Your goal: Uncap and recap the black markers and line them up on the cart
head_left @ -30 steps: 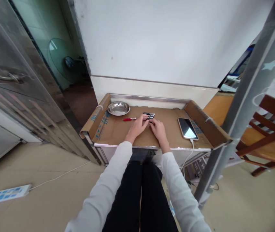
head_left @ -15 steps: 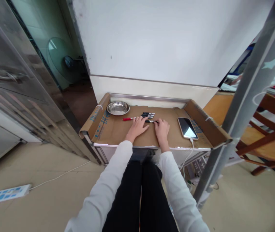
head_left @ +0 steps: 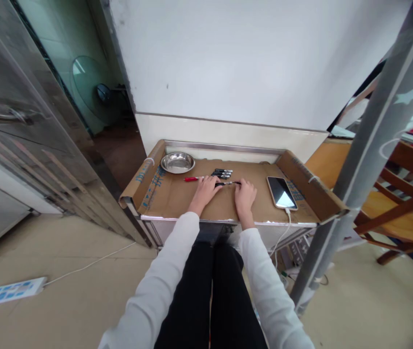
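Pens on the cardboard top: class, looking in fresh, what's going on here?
A person works with two bare hands. The left hand and right hand hold opposite ends of a dark pen, fingers around it. Other dark pens lie grouped just beyond. A red pen is partly hidden by the left hand. A metal bowl sits at far left; a phone lies to the right.

The left hand (head_left: 206, 191) and right hand (head_left: 245, 195) hold opposite ends of a black pen (head_left: 228, 183) at the tabletop (head_left: 175, 201). Further black pens (head_left: 222, 173) lie just beyond it. A red pen (head_left: 191, 179) and metal bowl (head_left: 177, 163) are at left; a phone (head_left: 282, 193) lies at right.
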`<state>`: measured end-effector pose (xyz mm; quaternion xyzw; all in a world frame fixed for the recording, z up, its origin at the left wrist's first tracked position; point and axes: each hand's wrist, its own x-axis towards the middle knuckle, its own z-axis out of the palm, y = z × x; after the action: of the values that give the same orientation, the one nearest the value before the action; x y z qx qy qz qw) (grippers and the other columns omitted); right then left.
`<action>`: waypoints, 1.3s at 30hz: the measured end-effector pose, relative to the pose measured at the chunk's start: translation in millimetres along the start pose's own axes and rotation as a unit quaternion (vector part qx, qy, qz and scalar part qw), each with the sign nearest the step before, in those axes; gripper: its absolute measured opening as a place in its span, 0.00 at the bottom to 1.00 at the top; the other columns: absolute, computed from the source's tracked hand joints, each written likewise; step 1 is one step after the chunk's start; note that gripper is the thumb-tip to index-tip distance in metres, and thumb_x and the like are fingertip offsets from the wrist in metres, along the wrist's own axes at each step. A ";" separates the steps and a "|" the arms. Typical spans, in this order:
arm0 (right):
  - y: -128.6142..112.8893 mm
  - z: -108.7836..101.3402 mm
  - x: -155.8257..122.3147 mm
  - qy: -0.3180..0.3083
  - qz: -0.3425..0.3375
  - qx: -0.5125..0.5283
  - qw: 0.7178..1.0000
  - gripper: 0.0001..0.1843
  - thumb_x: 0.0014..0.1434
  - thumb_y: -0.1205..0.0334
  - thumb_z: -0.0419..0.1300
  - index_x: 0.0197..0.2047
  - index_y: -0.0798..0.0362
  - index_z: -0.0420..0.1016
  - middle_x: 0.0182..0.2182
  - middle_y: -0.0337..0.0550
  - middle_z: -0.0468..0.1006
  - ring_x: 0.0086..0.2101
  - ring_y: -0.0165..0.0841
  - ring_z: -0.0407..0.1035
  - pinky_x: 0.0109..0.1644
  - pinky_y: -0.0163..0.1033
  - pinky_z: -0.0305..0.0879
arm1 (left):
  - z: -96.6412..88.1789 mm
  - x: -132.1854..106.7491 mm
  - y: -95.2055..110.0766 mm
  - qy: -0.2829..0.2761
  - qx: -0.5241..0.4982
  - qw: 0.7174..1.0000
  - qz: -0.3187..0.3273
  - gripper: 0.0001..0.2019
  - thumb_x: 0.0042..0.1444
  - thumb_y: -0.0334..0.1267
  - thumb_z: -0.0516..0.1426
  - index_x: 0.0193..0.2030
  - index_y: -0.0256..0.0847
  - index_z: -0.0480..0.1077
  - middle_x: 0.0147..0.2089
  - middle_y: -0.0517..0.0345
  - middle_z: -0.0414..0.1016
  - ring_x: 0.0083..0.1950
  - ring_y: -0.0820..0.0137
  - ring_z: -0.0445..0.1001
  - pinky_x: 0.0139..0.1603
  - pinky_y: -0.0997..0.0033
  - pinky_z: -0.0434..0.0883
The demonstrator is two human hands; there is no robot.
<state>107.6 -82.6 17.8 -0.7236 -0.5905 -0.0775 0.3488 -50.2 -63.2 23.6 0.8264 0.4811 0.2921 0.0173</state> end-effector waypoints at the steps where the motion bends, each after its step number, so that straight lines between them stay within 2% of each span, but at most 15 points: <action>1: 0.8 0.2 0.9 -0.003 -0.008 0.014 1.000 0.14 0.62 0.64 0.47 0.39 0.54 0.73 0.36 0.52 0.77 0.39 0.41 0.67 0.43 0.42 0.54 | -0.3 0.4 0.0 0.005 -0.002 1.000 -0.002 0.09 0.61 0.42 0.52 0.44 0.41 0.65 0.47 0.57 0.74 0.48 0.65 0.66 0.50 0.64 0.56; 5: 2.4 0.8 5.5 -0.026 -0.065 0.124 0.990 0.16 0.62 0.63 0.46 0.42 0.53 0.73 0.37 0.50 0.78 0.39 0.39 0.70 0.46 0.42 0.60 | -2.9 1.5 0.7 0.018 -0.002 1.000 -0.008 0.08 0.61 0.41 0.52 0.45 0.42 0.65 0.47 0.57 0.74 0.47 0.65 0.67 0.49 0.65 0.57; 7: 0.9 0.4 6.8 -0.031 -0.096 0.187 0.977 0.18 0.62 0.63 0.45 0.48 0.53 0.71 0.42 0.50 0.77 0.42 0.38 0.71 0.49 0.43 0.62 | -4.9 1.2 1.4 0.029 0.001 0.999 -0.013 0.09 0.62 0.41 0.51 0.46 0.42 0.65 0.49 0.57 0.74 0.48 0.66 0.68 0.49 0.65 0.57; 9: -2.0 -0.1 6.7 -0.047 -0.139 0.239 0.960 0.24 0.60 0.65 0.44 0.59 0.53 0.62 0.52 0.49 0.73 0.49 0.37 0.69 0.53 0.44 0.63 | -6.7 0.4 2.2 0.044 0.005 0.999 -0.016 0.10 0.63 0.41 0.49 0.48 0.43 0.64 0.50 0.57 0.74 0.48 0.66 0.68 0.49 0.65 0.57; 11: -4.7 0.3 5.9 -0.085 -0.198 0.274 0.937 0.34 0.57 0.68 0.45 0.67 0.51 0.46 0.61 0.47 0.63 0.56 0.35 0.63 0.58 0.44 0.61 | -7.8 -0.3 3.3 0.061 0.016 0.998 -0.028 0.11 0.64 0.41 0.48 0.50 0.44 0.64 0.51 0.56 0.73 0.49 0.66 0.68 0.50 0.64 0.57; 13: -6.0 2.5 5.6 -0.116 -0.243 0.284 0.920 0.42 0.53 0.70 0.47 0.69 0.51 0.35 0.65 0.45 0.53 0.61 0.34 0.55 0.61 0.45 0.57 | -8.2 -0.4 4.8 0.078 0.036 0.995 -0.054 0.12 0.64 0.41 0.47 0.52 0.44 0.63 0.51 0.55 0.73 0.49 0.65 0.68 0.49 0.63 0.57; 15: -5.4 6.5 6.3 -0.125 -0.259 0.271 0.919 0.46 0.50 0.71 0.48 0.69 0.54 0.32 0.67 0.46 0.48 0.63 0.36 0.50 0.64 0.47 0.54 | -8.2 -0.1 6.8 0.093 0.054 0.991 -0.084 0.12 0.64 0.39 0.46 0.52 0.43 0.64 0.50 0.53 0.73 0.49 0.63 0.67 0.49 0.62 0.57; 17: -3.5 11.2 7.7 -0.128 -0.254 0.241 0.928 0.46 0.49 0.71 0.49 0.69 0.55 0.33 0.66 0.48 0.49 0.62 0.38 0.51 0.64 0.49 0.53 | -8.2 -0.1 8.5 0.109 0.069 0.985 -0.114 0.12 0.63 0.38 0.46 0.50 0.43 0.65 0.48 0.52 0.74 0.49 0.62 0.67 0.49 0.61 0.57; 20: -0.8 17.4 9.2 -0.121 -0.224 0.164 0.953 0.42 0.53 0.70 0.48 0.69 0.55 0.38 0.64 0.51 0.55 0.61 0.40 0.54 0.62 0.51 0.54 | -7.5 -2.3 8.8 0.132 0.088 0.970 -0.186 0.11 0.61 0.36 0.47 0.46 0.40 0.66 0.46 0.49 0.73 0.49 0.59 0.66 0.50 0.58 0.58; 23: -0.7 20.5 8.8 -0.099 -0.187 0.077 0.974 0.35 0.57 0.67 0.47 0.68 0.56 0.46 0.62 0.55 0.58 0.60 0.43 0.54 0.60 0.52 0.55 | -5.9 -6.8 5.9 0.126 0.095 0.952 -0.264 0.10 0.58 0.35 0.48 0.43 0.37 0.66 0.45 0.45 0.73 0.50 0.56 0.66 0.51 0.55 0.58; 25: -1.6 21.1 7.8 -0.095 -0.172 0.039 0.980 0.32 0.58 0.66 0.47 0.66 0.56 0.51 0.61 0.56 0.59 0.58 0.44 0.56 0.59 0.52 0.56 | -4.9 -9.2 3.9 0.119 0.086 0.945 -0.292 0.11 0.58 0.36 0.47 0.43 0.35 0.66 0.45 0.42 0.72 0.51 0.54 0.65 0.51 0.53 0.57; 29: -3.0 22.4 6.2 -0.096 -0.154 0.014 0.983 0.27 0.60 0.63 0.48 0.63 0.53 0.59 0.60 0.56 0.60 0.55 0.45 0.58 0.56 0.50 0.57 | -4.8 -10.4 3.0 0.136 0.087 0.933 -0.323 0.12 0.57 0.36 0.47 0.43 0.33 0.65 0.46 0.37 0.70 0.52 0.51 0.64 0.51 0.50 0.57; 34: -3.0 24.0 6.6 -0.095 -0.137 0.008 0.986 0.23 0.60 0.62 0.48 0.57 0.56 0.65 0.56 0.57 0.63 0.52 0.44 0.59 0.55 0.48 0.55 | -4.8 -9.1 4.9 0.166 0.116 0.915 -0.348 0.10 0.58 0.31 0.45 0.42 0.34 0.64 0.46 0.38 0.68 0.51 0.52 0.64 0.49 0.52 0.60; 37: -4.2 21.2 7.5 -0.100 -0.135 0.010 0.986 0.18 0.59 0.62 0.49 0.51 0.59 0.68 0.49 0.57 0.67 0.48 0.43 0.60 0.52 0.45 0.57 | -5.0 -8.3 4.3 0.145 0.108 0.925 -0.336 0.13 0.60 0.28 0.41 0.44 0.35 0.64 0.48 0.39 0.66 0.52 0.54 0.63 0.49 0.53 0.60; 39: -5.4 18.5 7.9 -0.100 -0.135 0.008 0.986 0.15 0.59 0.64 0.49 0.46 0.59 0.70 0.45 0.56 0.68 0.45 0.42 0.60 0.50 0.44 0.57 | -5.7 -7.1 3.2 0.126 0.101 0.943 -0.292 0.14 0.59 0.27 0.41 0.45 0.37 0.64 0.48 0.41 0.66 0.51 0.55 0.63 0.49 0.55 0.61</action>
<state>99.4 -64.9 10.4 -0.6384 -0.7156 -0.0464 0.2797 -53.1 -72.0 26.1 0.6037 0.7264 0.3257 -0.0420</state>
